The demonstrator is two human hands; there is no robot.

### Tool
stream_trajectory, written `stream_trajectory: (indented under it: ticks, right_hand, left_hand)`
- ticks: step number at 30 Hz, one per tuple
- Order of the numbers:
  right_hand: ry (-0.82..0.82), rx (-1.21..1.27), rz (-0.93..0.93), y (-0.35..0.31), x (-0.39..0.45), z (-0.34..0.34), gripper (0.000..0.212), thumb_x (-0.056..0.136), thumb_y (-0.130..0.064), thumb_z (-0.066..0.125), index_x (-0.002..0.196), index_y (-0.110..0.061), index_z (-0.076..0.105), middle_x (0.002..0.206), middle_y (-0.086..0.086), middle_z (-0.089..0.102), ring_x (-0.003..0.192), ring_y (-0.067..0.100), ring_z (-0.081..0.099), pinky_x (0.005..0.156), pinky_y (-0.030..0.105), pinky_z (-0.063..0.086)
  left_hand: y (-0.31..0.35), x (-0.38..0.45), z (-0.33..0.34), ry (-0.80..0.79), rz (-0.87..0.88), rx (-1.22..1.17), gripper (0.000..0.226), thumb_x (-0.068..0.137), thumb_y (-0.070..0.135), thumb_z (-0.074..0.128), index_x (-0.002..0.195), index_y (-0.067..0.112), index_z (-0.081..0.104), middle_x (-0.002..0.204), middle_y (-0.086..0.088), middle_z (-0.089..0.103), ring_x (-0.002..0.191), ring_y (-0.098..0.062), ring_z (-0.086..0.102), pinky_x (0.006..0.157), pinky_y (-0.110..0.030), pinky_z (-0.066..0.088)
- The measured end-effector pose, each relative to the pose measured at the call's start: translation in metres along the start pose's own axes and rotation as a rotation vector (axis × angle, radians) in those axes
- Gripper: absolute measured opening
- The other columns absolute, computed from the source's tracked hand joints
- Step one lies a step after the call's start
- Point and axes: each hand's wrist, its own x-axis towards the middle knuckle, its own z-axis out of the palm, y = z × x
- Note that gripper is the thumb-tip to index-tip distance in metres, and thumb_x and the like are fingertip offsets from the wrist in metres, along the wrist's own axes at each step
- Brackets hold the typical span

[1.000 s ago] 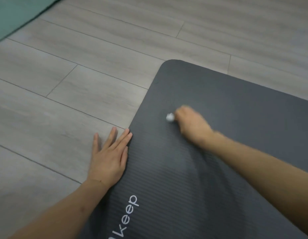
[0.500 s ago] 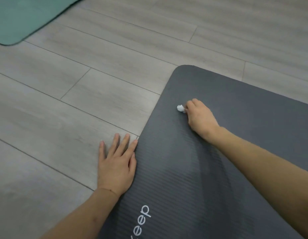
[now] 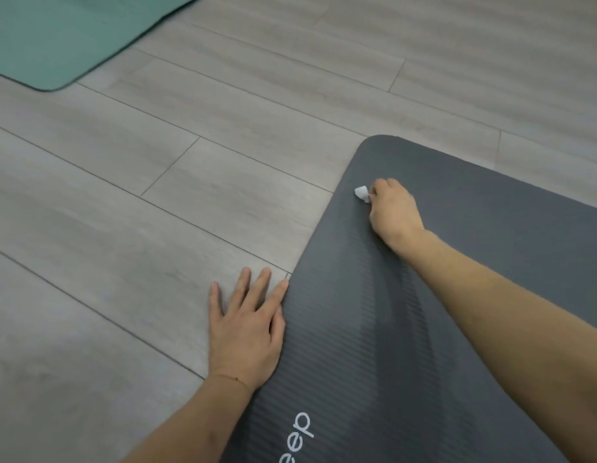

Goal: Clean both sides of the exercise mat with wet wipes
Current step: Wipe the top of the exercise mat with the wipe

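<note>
**A:** Head view: what fills the right side of the frame?

**B:** A dark grey exercise mat lies flat on a floor of pale grey wood-look planks. Its rounded corner sits right of centre in the upper half, and its left edge runs down toward the bottom centre. The mat's surface is finely ribbed, and white letters reading "eep" show near the bottom edge of the frame, cut off below.

**A:** And the right hand?

**B:** The right hand reaches in from the lower right, its forearm crossing the mat. Its fingers are curled tight around a small bunched white wet wipe, which pokes out on the hand's left side. The wipe is down on the mat, near the rounded corner and close to the left edge.

**A:** The left hand?

**B:** The left hand lies at lower centre, fingers straight and slightly spread, holding nothing. The palm is down on the floor, just beside the mat's left edge. The index finger and thumb lie along that edge; whether they rest on the mat itself cannot be told. A thin cord circles the wrist.

**A:** Anything on the mat's surface?

**B:** Darker streaks run between the two forearms, from below the right hand toward the lettering.

**A:** Anything else in the frame?

**B:** A green mat fills the upper left corner, well apart from the grey one, with a rounded corner pointing toward frame centre.
</note>
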Motion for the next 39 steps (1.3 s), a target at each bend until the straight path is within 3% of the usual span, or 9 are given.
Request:
stream_trajectory:
  ticks: [3, 8, 10, 15, 21, 23, 30, 35, 39]
  right_hand:
    - [0.004, 0.058, -0.046, -0.037, -0.055, 0.004, 0.005, 0.091, -0.002, 0.053, 0.089, -0.007, 0.055, 0.094, 0.015, 0.055, 0.087, 0.038, 0.055, 0.072, 0.041, 0.042]
    - [-0.225, 0.092, -0.652, -0.054, -0.143, -0.007, 0.004, 0.094, -0.012, 0.053, 0.093, -0.012, 0.056, 0.093, 0.007, 0.051, 0.083, 0.025, 0.048, 0.065, 0.036, 0.044]
    - [-0.116, -0.004, -0.595, -0.042, -0.084, -0.003, 0.008, 0.090, -0.015, 0.047, 0.094, -0.012, 0.054, 0.096, 0.010, 0.051, 0.087, 0.028, 0.049, 0.066, 0.039, 0.047]
    - [0.010, -0.019, 0.011, -0.028, 0.012, 0.009, 0.008, 0.091, -0.003, 0.049, 0.097, -0.004, 0.054, 0.103, 0.020, 0.053, 0.094, 0.041, 0.054, 0.070, 0.042, 0.039]
    - [-0.228, 0.203, -0.498, -0.081, -0.146, 0.009, 0.002, 0.093, -0.008, 0.058, 0.092, -0.009, 0.057, 0.093, 0.009, 0.053, 0.085, 0.029, 0.052, 0.073, 0.039, 0.044]
    - [-0.247, 0.157, -0.626, -0.068, -0.136, 0.007, 0.002, 0.095, -0.013, 0.056, 0.096, -0.011, 0.057, 0.095, 0.008, 0.052, 0.086, 0.027, 0.052, 0.070, 0.039, 0.046]
    - [-0.044, -0.003, -0.063, -0.032, -0.014, 0.007, 0.008, 0.092, -0.003, 0.049, 0.098, -0.004, 0.054, 0.103, 0.020, 0.054, 0.095, 0.040, 0.053, 0.075, 0.041, 0.038]
    - [-0.191, 0.157, -0.424, -0.078, -0.167, 0.000, 0.015, 0.082, -0.002, 0.063, 0.088, -0.011, 0.053, 0.090, 0.012, 0.053, 0.082, 0.033, 0.052, 0.069, 0.043, 0.048]
    - [-0.230, 0.069, -0.617, -0.040, -0.220, -0.023, 0.004, 0.088, -0.011, 0.054, 0.091, -0.014, 0.056, 0.090, 0.005, 0.052, 0.079, 0.024, 0.051, 0.060, 0.035, 0.043]
  left_hand:
    - [0.001, -0.003, 0.000, 0.009, -0.024, -0.005, 0.053, 0.102, 0.043, 0.028, 0.151, 0.042, 0.048, 0.163, 0.007, 0.040, 0.156, -0.023, 0.026, 0.124, -0.064, 0.012]
    - [0.001, -0.001, -0.002, 0.014, -0.021, -0.011, 0.053, 0.101, 0.044, 0.029, 0.150, 0.041, 0.051, 0.162, 0.005, 0.042, 0.155, -0.025, 0.029, 0.123, -0.065, 0.015]
    - [0.001, -0.001, -0.001, 0.010, -0.016, -0.004, 0.053, 0.102, 0.044, 0.028, 0.151, 0.042, 0.049, 0.163, 0.005, 0.041, 0.156, -0.025, 0.027, 0.123, -0.065, 0.012]
    - [0.000, 0.000, -0.002, 0.012, -0.007, 0.006, 0.053, 0.101, 0.043, 0.028, 0.149, 0.041, 0.051, 0.162, 0.004, 0.043, 0.155, -0.026, 0.028, 0.123, -0.065, 0.010]
    - [0.001, 0.000, -0.002, 0.050, -0.006, -0.013, 0.052, 0.100, 0.041, 0.031, 0.146, 0.039, 0.056, 0.159, 0.003, 0.047, 0.154, -0.025, 0.033, 0.122, -0.067, 0.012]
    - [0.001, 0.001, -0.002, 0.056, 0.001, -0.010, 0.052, 0.100, 0.041, 0.031, 0.146, 0.039, 0.056, 0.159, 0.003, 0.047, 0.154, -0.025, 0.032, 0.123, -0.066, 0.009]
    - [0.001, 0.002, -0.006, -0.022, 0.000, 0.035, 0.056, 0.102, 0.044, 0.023, 0.150, 0.040, 0.050, 0.161, 0.004, 0.042, 0.157, -0.024, 0.024, 0.124, -0.062, -0.004]
    - [0.001, -0.002, -0.006, -0.037, -0.004, 0.012, 0.055, 0.101, 0.043, 0.026, 0.149, 0.038, 0.053, 0.159, 0.003, 0.046, 0.155, -0.025, 0.028, 0.123, -0.063, 0.002]
    - [-0.002, 0.000, -0.012, -0.120, -0.004, -0.080, 0.052, 0.106, 0.044, 0.023, 0.155, 0.043, 0.041, 0.168, 0.004, 0.029, 0.159, -0.020, 0.011, 0.125, -0.060, 0.003]
